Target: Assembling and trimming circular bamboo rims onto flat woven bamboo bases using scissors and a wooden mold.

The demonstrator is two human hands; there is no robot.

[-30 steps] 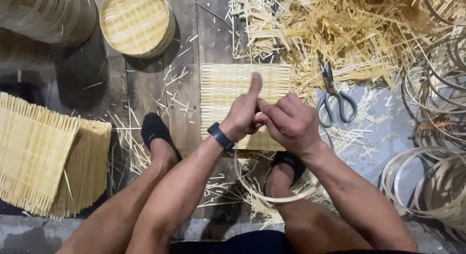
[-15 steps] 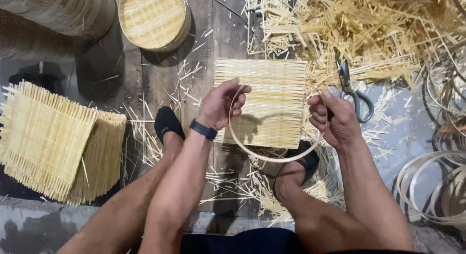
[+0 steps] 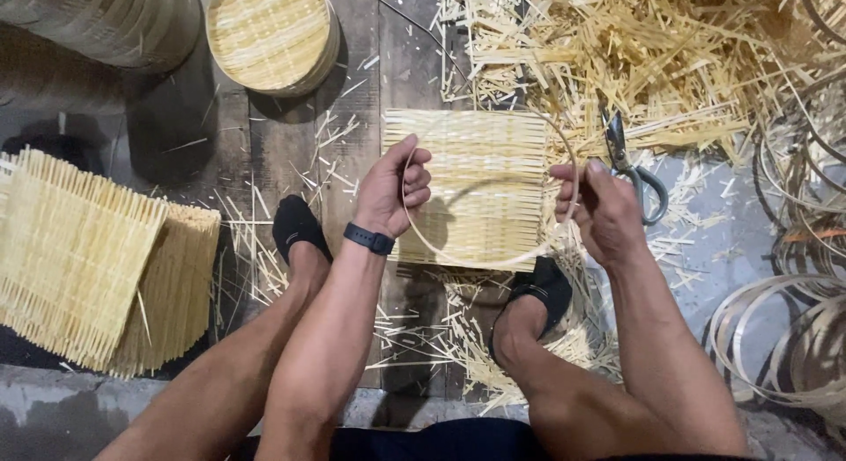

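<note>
A thin bamboo hoop (image 3: 493, 263) hangs between my hands above a square woven bamboo mat (image 3: 476, 161) on the floor. My left hand (image 3: 394, 189), with a dark band on its wrist, grips the hoop's left side. On the hoop's right side my right hand (image 3: 602, 210) pinches the strip between thumb and fingers. The hoop stands roughly level, its ring open over the mat. Both my feet in black socks rest on the floor under my arms.
Scissors (image 3: 627, 166) lie just right of the mat. A heap of bamboo strips (image 3: 670, 55) fills the upper right. Coiled bamboo hoops (image 3: 784, 338) lie at right, stacked woven mats (image 3: 79, 249) at left, a round woven tray (image 3: 269, 33) at top.
My hands were together over the mat a second ago. They have drawn apart, spreading the hoop wide and lifting it higher over the mat.
</note>
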